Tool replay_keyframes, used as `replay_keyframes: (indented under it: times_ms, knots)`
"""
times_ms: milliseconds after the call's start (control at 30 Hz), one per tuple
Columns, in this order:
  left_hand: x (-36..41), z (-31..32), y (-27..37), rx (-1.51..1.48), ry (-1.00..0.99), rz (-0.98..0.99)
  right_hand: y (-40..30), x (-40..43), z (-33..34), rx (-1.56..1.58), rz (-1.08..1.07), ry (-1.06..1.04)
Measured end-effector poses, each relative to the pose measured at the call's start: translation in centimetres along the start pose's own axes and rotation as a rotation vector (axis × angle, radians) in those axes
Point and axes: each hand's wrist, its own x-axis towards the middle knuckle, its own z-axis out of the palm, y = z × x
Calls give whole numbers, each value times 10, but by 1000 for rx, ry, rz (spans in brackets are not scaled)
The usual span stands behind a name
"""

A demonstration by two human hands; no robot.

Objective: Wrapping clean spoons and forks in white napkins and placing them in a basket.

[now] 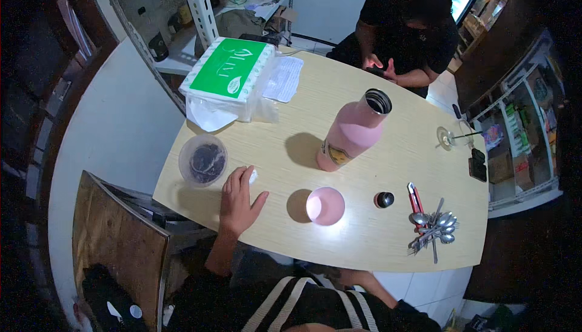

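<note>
My left hand (239,205) rests palm down on the light wooden table, thumb spread from the fingers. Its fingertips lie at a small white crumpled wad (253,176), perhaps tissue; whether they press on it is unclear. Just beyond those fingers stands a round plastic tub (203,160) with dark contents. My right hand (349,277) is low by the table's front edge, mostly hidden, its fingers not readable. A pink cup (328,206) stands before me. Behind it is an uncapped pink bottle (353,132), and a black cap (384,200) sits to the cup's right.
Several spoons and forks (436,229) lie heaped at right over a red-handled cutter (414,199). A green-and-white Livi tissue pack (229,70) and a printed paper (283,79) are at back left. A glass (445,138) and black case (477,166) stand far right. A person (404,32) sits opposite.
</note>
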Motion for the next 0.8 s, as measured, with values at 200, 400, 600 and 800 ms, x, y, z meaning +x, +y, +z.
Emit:
replay_keyframes:
  times_ms: [200,400,600,800]
  knots:
    - [-8,-1,-7,-9,34,6,-82,-68,-85,366,-144,-286]
    - [-9,8,-11,-154,134,58,-110,-8,-86,451,-101,1030]
    - [-13,3,-14,-239,170,47,-116,90,-101,438,-306,1135]
    - [-14,3,-19,-274,187,23,-185,155,-135,290,-371,1046]
